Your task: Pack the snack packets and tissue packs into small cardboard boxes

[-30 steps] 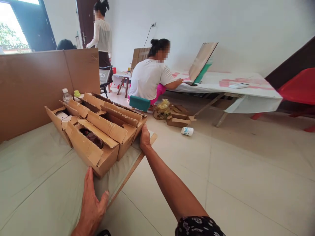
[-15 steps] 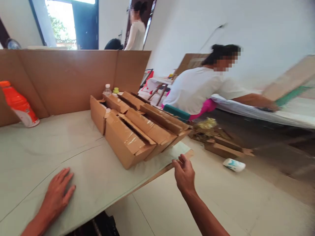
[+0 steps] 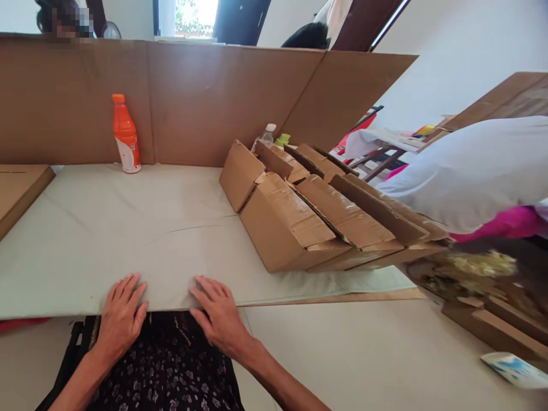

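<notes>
My left hand (image 3: 123, 311) lies flat at the front edge of the cloth-covered table (image 3: 141, 240), fingers stretched out and holding nothing. To its right, my right hand (image 3: 217, 311) rests on the same edge, palm down, fingers a little apart and bare. Several open cardboard boxes (image 3: 278, 222) stand close together on the right side of the table, beyond my right hand. An orange bottle (image 3: 127, 137) stands upright at the back, against a cardboard panel (image 3: 231, 103).
A flat cardboard box (image 3: 21, 191) lies at the table's left. Behind the open boxes are a clear bottle (image 3: 268, 134) and a yellow-green cap (image 3: 282, 140). A person in white (image 3: 475, 171) sits at right. On the floor are a cardboard box (image 3: 492, 328) and a white-and-blue cup-like object (image 3: 516, 368).
The view has swung left. My right hand has moved from beside the table's right corner to the front edge near my left hand. The boxes stay in place.
</notes>
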A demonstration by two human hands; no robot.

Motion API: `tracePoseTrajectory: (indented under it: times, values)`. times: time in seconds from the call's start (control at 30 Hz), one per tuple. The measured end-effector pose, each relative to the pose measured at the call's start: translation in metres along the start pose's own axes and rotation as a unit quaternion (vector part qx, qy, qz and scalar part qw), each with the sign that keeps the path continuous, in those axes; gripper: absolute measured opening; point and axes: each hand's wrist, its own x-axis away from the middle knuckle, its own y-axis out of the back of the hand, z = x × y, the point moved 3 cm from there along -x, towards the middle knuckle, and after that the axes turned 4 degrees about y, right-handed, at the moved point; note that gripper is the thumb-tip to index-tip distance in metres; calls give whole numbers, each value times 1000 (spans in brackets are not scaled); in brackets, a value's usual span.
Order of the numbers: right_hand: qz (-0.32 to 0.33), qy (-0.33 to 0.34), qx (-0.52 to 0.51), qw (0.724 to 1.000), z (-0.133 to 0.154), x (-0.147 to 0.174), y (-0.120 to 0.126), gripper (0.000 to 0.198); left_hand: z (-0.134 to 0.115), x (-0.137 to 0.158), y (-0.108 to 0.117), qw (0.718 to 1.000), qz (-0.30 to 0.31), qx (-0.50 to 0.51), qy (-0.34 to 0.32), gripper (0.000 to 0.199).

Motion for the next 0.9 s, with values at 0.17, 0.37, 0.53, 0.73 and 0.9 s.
tracePoseTrajectory:
  times: [0.17,0.37,0.53,0.73,0.9]
  values:
    - [5,40,41,998,9,10,-21,54,-7,16,3,999,-18,31,14,37]
    - [0,31,43,999,4,18,-24,52,-8,15,2,992,0,101,74,31]
    - [24,24,19,999,2,17,-19,45,7,6,25,969,43,204,131,31]
    - [47,2,-31,998,-8,13,-9,39,32,-1,69,927,-10,271,259,41]
    - [43,-18,-57,997,-12,9,-8,35,15,-3,98,915,-51,301,262,42]
